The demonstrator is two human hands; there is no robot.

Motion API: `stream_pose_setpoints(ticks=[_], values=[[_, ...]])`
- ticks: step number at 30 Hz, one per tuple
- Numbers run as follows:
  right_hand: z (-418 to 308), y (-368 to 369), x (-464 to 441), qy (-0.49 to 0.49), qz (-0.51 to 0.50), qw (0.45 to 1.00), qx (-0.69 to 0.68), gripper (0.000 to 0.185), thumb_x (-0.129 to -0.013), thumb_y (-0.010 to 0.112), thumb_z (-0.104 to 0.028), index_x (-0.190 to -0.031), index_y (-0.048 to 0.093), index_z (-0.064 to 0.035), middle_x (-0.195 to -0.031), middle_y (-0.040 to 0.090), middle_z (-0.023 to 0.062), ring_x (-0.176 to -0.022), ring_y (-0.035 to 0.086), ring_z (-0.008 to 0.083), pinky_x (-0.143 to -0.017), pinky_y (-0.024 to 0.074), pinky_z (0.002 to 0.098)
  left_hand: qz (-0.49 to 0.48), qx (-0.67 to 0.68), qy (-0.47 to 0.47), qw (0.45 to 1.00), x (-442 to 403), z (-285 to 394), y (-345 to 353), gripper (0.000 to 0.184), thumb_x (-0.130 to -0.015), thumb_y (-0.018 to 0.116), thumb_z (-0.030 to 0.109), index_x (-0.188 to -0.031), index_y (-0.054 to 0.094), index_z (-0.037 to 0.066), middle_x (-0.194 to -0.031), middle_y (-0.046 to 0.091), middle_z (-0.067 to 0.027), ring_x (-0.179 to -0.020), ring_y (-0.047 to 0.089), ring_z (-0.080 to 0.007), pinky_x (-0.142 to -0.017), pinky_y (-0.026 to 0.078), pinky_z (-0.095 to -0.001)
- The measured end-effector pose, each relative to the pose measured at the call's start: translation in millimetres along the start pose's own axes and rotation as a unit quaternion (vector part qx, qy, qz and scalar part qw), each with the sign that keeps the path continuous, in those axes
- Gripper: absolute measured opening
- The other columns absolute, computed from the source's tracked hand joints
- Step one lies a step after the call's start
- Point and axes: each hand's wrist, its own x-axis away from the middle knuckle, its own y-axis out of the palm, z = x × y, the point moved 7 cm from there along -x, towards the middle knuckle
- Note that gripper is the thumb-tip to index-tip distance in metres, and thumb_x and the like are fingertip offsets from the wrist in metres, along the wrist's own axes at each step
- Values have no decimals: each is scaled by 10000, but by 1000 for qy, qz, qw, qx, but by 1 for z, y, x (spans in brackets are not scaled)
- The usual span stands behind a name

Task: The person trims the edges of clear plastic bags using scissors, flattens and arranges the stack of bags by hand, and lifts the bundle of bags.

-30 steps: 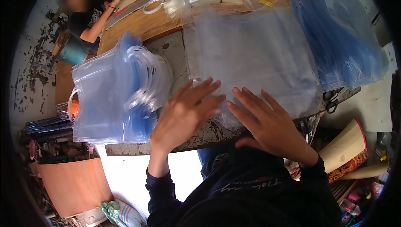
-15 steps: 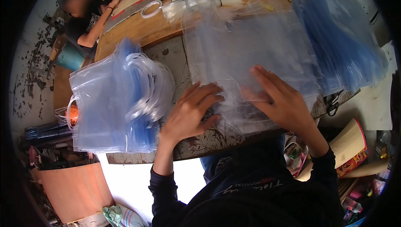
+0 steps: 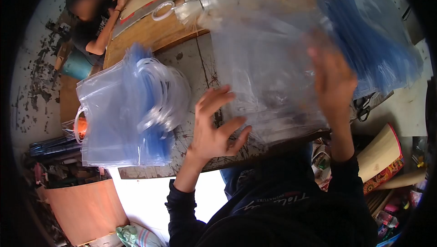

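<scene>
Clear plastic sheets point(image 3: 273, 74), blurred by motion, lie stacked on the worktable before me. My left hand point(image 3: 216, 124) is beside their near left corner, fingers spread, nothing in it. Over the right edge of the sheets is my right hand point(image 3: 334, 81), too smeared to show whether its fingers grip the plastic. To the left, a pile of bluish clear plastic bags point(image 3: 109, 110) has white looped handles point(image 3: 166, 92) on its right side. A taller pile of blue plastic point(image 3: 368, 42) fans out at the right.
Dark scissors point(image 3: 363, 107) rest at the table's right edge. Bundled clear strips point(image 3: 195, 8) and a white ring point(image 3: 163, 11) are at the far side. A co-worker point(image 3: 91, 24) sits at the far left. The worn tabletop point(image 3: 182, 56) shows between the piles.
My right hand has moved right and away from me, across the sheets. The sheets have shifted and blurred. My left hand has moved slightly right, fingers more spread.
</scene>
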Motion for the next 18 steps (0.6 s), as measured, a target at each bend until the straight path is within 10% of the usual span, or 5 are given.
stream_pose_setpoints(ticks=[2,3,10,13,18], values=[[11,-17,-10,15,17,1000,2,325,-740,524,16,-1031,610,-103,-1100,577,74,-929,601,205,-743,492,273,-370,-101,-45,922,8,-12,32,550,-569,769,217,-1043,515,101,-1187,429,-100,-1143,434,-243,-939,368,-500],[3,-26,-18,-27,0,1000,-6,315,-753,515,7,-1034,608,-100,-1112,572,87,-943,597,215,-740,491,271,-403,-128,-103,901,10,-17,36,431,-604,720,139,-999,553,98,-1173,448,-102,-1128,448,-244,-933,383,-471],[-52,-10,40,-232,-215,949,5,233,-735,579,-143,-954,586,-62,-1198,488,200,-1041,537,301,-791,474,407,-360,-121,-23,925,24,-17,32,163,-689,639,48,-850,611,57,-937,587,-74,-906,574,-239,-772,497,-345],[-52,-2,50,-189,-211,958,-46,212,-733,589,-174,-909,586,-55,-1221,461,212,-1059,522,305,-823,451,433,-280,-155,-46,946,13,-13,23,99,-701,656,87,-782,621,42,-863,602,-57,-809,592,-228,-652,521,-311],[-34,-5,44,-139,-68,987,-45,202,-738,625,-170,-903,582,-63,-1143,537,140,-937,588,271,-687,507,346,-136,-60,-224,963,5,-18,10,340,-596,736,97,-910,616,43,-1019,584,-101,-971,561,-264,-812,476,-343]])
